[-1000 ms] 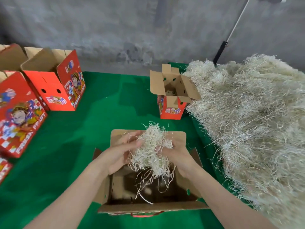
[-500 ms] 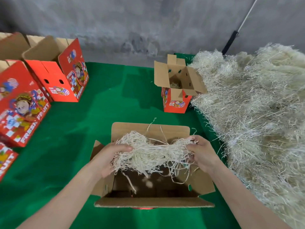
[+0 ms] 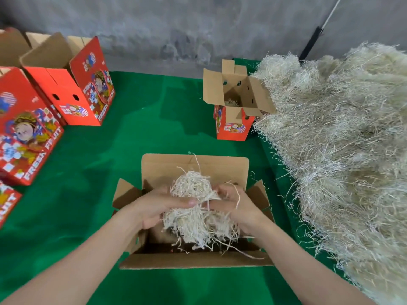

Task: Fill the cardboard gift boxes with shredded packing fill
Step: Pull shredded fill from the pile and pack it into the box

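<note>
Our left fingers [image 3: 186, 202] & right fingers [image 3: 222, 194] grip a fill wad [image 3: 191, 188]; near box [image 3: 193, 263] under them approx. empty, far box [image 3: 231, 130] beyond barely started. Most work's left, we reckon.

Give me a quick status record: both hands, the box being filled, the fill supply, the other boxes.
left hand: grips the fill clump
right hand: grips the same clump
clump position: over the near open box, lower strands hang inside it
supply: large fill pile on the right
far open box: flaps up, a little fill inside, touching the pile
left side: red printed boxes on the green cloth
</note>
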Available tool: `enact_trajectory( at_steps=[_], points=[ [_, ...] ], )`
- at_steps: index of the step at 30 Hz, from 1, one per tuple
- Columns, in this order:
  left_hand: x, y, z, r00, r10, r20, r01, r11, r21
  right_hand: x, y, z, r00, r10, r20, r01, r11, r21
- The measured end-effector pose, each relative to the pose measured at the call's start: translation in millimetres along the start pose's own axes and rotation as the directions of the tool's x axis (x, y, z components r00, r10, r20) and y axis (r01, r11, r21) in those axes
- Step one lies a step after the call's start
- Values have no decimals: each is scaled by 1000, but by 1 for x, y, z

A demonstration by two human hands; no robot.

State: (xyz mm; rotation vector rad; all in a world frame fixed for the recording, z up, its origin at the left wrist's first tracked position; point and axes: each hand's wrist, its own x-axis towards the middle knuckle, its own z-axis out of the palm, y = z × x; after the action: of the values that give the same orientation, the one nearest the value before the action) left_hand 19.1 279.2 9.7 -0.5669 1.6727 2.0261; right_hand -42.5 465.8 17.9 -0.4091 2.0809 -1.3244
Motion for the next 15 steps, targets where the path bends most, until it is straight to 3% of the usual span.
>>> enact_trajectory(
  at_steps=[5,9,11,13,15],
  points=[
    [0,3,-20,996,-82,-47,81,997,-9,-5,1,-27,984,165,-72,-148,969,198],
    [-2,2,-22,999,-42,34,45,993,-110,-10,-5,-32,978,164,133,-202,907,369],
    [-1,2,-15,998,-21,61,23,999,-23,-9,-9,-22,968,134,210,-205,910,362],
    [0,4,-1,999,-5,38,3,999,33,-4,-10,-9,970,169,175,-213,938,274],
    [2,6,4,999,24,-31,-24,1000,-19,1,-10,-7,975,192,110,-214,947,240]
  ],
)
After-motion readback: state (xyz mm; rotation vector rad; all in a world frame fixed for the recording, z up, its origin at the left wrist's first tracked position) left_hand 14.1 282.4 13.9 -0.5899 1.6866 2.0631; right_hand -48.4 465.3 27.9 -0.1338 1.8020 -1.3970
